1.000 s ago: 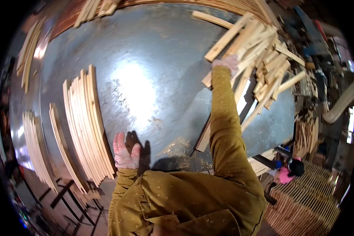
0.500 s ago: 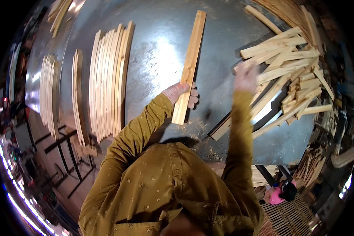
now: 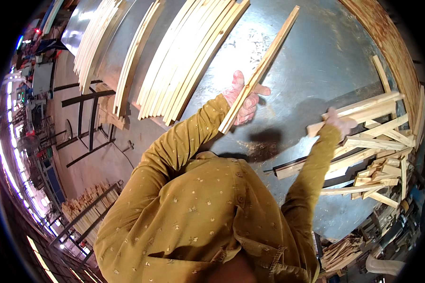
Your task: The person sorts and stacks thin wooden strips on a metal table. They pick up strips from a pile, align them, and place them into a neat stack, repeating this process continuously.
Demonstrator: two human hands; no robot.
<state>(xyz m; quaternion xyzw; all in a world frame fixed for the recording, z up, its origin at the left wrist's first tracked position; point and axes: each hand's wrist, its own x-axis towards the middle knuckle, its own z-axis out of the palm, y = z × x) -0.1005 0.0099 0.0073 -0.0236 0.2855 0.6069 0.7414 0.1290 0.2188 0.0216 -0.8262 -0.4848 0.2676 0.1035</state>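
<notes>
My left hand [image 3: 244, 100] holds a long, narrow wooden strip [image 3: 269, 55] slanting up and away over the metal tabletop. Its thumb stands up on one side and the fingers curl under the other, the index finger pointing out. My right hand [image 3: 339, 123] reaches to a jumbled heap of wooden pieces at the right. Thumb and fingers look spread over the near end of a thick wooden strip [image 3: 374, 112]; whether they touch it is hard to see.
Neat rows of wooden strips [image 3: 186, 61] lie on the metal table [image 3: 311, 61] at the left. A smaller bundle of strips [image 3: 136, 54] lies beside them. Short wooden blocks [image 3: 380, 172] fill the heap's near part. A brown wooden edge [image 3: 392, 42] curves along the far right.
The view has swung, shifting the rows up and right. The strip in my left hand now shows a narrower side. My right hand's fingers have spread at the heap.
</notes>
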